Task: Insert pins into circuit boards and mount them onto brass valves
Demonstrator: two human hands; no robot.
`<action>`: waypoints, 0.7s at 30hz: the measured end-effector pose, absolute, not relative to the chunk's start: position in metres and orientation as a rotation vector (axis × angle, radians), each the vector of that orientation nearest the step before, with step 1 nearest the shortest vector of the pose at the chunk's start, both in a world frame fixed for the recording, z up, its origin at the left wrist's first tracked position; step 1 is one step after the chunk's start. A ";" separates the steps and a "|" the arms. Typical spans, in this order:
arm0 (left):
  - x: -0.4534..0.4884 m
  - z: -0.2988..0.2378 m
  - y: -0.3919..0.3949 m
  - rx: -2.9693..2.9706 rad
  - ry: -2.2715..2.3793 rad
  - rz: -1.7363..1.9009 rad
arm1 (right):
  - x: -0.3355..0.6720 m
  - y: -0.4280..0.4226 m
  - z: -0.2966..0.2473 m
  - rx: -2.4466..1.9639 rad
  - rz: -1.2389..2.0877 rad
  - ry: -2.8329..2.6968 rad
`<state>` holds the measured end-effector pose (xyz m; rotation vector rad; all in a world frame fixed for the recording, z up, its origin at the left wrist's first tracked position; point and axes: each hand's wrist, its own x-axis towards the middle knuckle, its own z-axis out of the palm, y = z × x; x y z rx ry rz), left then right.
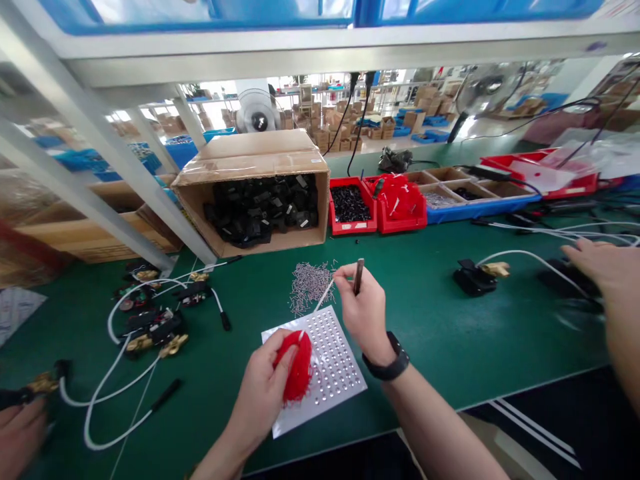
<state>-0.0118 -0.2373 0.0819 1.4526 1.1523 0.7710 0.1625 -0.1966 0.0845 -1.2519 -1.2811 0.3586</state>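
My left hand (265, 393) is closed round a bundle of red fibres (296, 373) and holds it just above a white plate (327, 373) full of small holes. My right hand (363, 303), with a black watch on the wrist, pinches a thin white strand (324, 295) that runs from the red bundle. The same hand also holds a short dark tool (359, 275) upright. A heap of small metal pins (310, 283) lies on the green mat (425, 333) just beyond the plate.
An open cardboard box (260, 200) of black parts lies on its side behind. Red bins (353, 210) and a divided tray (460, 193) stand to its right. Brass-and-black assemblies with white cables (150, 320) lie at left. Other people's hands show at left (20, 433) and right (607, 267).
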 end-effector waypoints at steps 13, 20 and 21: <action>-0.016 0.061 -0.233 2.315 1.373 1.310 | 0.120 -0.244 0.091 -1.207 0.675 -1.516; -0.024 0.048 -0.234 2.476 1.216 1.361 | 0.125 -0.233 0.077 -1.272 0.547 -1.598; -0.022 0.049 -0.235 2.364 1.233 1.324 | 0.123 -0.231 0.076 -1.297 0.588 -1.484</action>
